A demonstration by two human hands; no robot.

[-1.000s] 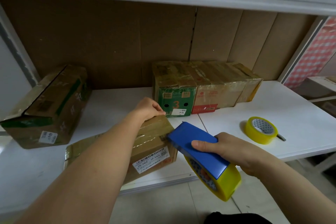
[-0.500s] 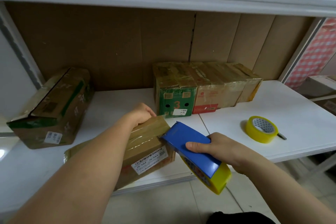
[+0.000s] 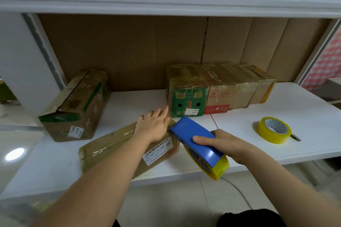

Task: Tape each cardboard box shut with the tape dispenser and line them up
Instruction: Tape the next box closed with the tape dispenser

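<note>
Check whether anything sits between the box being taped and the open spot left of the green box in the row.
Nothing visible does. The box lies under the left hand, and the white shelf left of the green box shows bare.

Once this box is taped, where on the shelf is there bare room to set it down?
Bare shelf lies between the row of taped boxes and the spare tape roll, and between that row and the tilted box on the left. It is crowded at the front, around the box being taped, left hand and tape dispenser.
</note>
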